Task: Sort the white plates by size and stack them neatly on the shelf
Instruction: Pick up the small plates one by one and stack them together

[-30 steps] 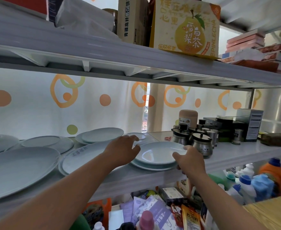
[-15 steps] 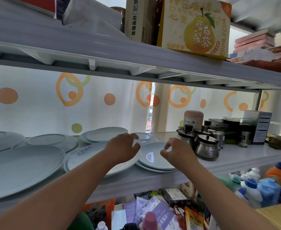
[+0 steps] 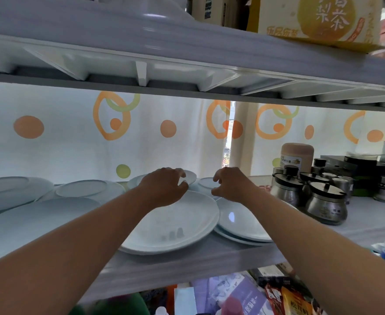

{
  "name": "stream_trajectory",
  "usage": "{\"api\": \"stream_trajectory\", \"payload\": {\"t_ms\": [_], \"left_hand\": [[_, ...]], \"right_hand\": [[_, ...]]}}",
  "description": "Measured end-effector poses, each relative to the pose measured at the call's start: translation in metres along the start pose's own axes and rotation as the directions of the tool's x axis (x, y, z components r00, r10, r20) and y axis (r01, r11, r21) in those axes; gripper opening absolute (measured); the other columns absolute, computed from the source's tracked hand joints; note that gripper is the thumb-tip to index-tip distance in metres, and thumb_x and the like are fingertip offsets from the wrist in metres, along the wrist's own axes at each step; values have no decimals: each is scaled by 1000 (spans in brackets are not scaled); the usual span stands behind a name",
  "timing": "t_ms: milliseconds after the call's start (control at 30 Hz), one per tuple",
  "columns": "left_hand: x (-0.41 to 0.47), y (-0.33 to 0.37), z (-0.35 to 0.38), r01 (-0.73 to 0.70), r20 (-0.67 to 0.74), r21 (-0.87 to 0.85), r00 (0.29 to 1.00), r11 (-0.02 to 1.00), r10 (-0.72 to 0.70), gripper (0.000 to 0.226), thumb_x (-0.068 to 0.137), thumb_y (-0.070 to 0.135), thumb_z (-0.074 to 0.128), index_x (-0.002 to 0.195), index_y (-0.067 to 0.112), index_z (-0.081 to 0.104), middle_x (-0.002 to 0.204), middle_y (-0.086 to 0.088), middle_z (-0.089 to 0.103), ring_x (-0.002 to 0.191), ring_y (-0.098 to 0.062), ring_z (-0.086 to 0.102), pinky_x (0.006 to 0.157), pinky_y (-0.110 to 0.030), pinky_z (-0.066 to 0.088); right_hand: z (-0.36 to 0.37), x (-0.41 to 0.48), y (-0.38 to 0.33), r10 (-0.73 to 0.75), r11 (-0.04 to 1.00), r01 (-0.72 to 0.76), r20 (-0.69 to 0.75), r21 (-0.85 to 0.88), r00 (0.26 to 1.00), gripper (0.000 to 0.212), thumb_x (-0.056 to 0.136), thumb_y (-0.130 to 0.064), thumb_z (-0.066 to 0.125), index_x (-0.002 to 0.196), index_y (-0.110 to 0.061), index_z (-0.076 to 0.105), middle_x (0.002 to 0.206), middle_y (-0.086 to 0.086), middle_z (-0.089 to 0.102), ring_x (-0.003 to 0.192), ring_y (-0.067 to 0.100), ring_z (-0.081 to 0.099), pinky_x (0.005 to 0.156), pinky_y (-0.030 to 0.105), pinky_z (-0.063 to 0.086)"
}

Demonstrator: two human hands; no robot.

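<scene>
White plates lie spread along the grey shelf point(image 3: 187, 262). A large pair point(image 3: 175, 223) sits in the middle, and a smaller stack point(image 3: 243, 221) is to its right. At the back are a rear plate stack point(image 3: 192, 177) and a small saucer point(image 3: 205, 183). My left hand point(image 3: 164, 187) reaches over the large pair, its fingers and thumb curled round the rear plate's rim. My right hand point(image 3: 230, 185) has curled fingers at the saucer's right edge; I cannot tell whether it touches the saucer.
More white plates lie to the left point(image 3: 80, 188) point(image 3: 9, 189), with a big oval one point(image 3: 28, 223) in front. Metal lidded jars point(image 3: 325, 203) crowd the right side. The upper shelf point(image 3: 187, 42) hangs low overhead. Packets and bottles fill the shelf below.
Both hands have left the front plates and moved to the back of the shelf. The right hand let go of the right stack; the view has moved closer.
</scene>
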State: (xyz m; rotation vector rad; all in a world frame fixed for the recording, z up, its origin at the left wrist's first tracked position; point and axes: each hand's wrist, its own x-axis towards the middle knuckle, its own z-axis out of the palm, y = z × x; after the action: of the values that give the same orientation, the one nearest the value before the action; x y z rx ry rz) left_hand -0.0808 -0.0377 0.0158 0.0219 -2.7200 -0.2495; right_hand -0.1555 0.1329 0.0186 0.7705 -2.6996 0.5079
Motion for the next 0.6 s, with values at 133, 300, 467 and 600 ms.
{"api": "stream_trajectory", "payload": {"t_ms": [133,300,467,600], "left_hand": [[17,-7,-1,12,12,13,1000,1000,-12,42,92,34,42,130,18,52,131,-9,59,121,-24,53,101,-37,43],[33,-10,9,-2,35,0,999,1000,2,41,93,34,42,130,19,52,133,-7,58,122,-22,52,101,-34,40],[41,-13,20,-20,48,12,999,1000,19,42,92,35,43,130,20,52,134,-6,58,122,-23,53,102,-35,41],[48,-17,22,-28,58,31,998,999,26,44,92,35,42,131,19,52,134,-8,58,122,-24,53,102,-36,42]], "right_hand": [[17,30,-6,9,998,-4,73,-64,997,49,76,-24,68,117,1,58,119,16,61,109,28,56,94,36,49],[32,57,-8,55,997,-46,163,-57,985,48,77,-19,70,119,0,55,123,14,57,109,28,56,89,32,48],[44,68,-4,103,989,-69,269,-135,958,29,77,-24,72,69,-10,47,74,1,52,79,22,47,53,22,35],[52,76,-4,88,982,-33,301,-185,950,34,81,-24,65,106,-2,59,107,12,63,82,21,48,71,27,40]]}}
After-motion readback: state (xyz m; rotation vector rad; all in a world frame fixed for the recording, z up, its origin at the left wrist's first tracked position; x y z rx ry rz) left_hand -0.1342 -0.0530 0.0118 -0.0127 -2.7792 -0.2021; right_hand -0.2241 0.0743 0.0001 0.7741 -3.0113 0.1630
